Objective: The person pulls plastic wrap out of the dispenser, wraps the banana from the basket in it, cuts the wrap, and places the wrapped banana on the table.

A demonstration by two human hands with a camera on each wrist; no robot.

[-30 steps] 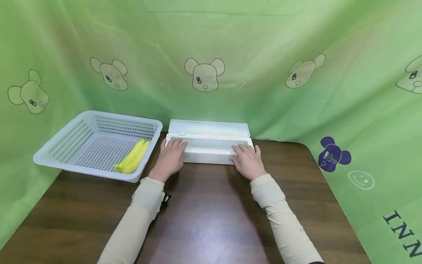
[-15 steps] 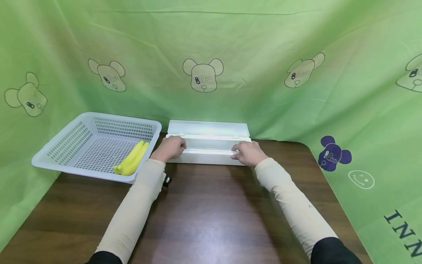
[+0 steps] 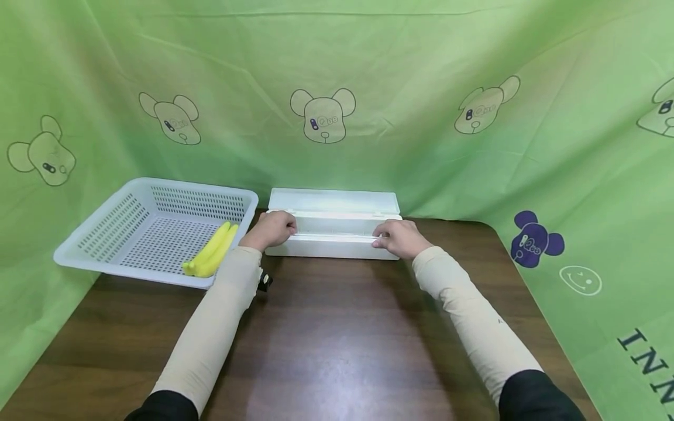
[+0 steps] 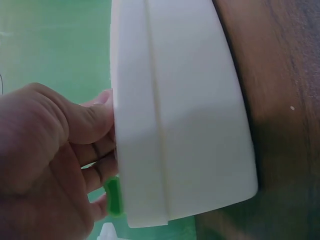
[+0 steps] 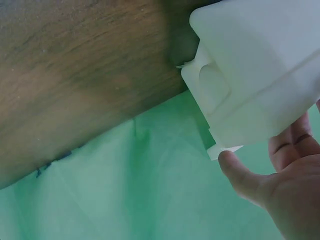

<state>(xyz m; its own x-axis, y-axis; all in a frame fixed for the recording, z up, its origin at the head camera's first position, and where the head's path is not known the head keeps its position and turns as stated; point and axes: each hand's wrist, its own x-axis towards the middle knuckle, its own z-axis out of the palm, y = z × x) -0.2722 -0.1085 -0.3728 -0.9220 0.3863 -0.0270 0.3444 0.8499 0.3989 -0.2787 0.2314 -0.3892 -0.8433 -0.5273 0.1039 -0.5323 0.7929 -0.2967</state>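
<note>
Along the brown wooden table (image 3: pixel 326 339)'s far edge | long white plastic box (image 3: pixel 329 248), lid (image 3: pixel 334 202) raised behind | left hand (image 3: pixel 271 228), fingers curled, at its left end; right hand (image 3: pixel 402 238), fingers bent, at its right | pinching anything: cannot tell

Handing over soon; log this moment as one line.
left grip: at white box, left end; right grip: at right end; lid: open; bananas: in basket

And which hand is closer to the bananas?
Left. The left hand is just right of the bananas; the right hand is farther, at the right end of the white box.
</note>
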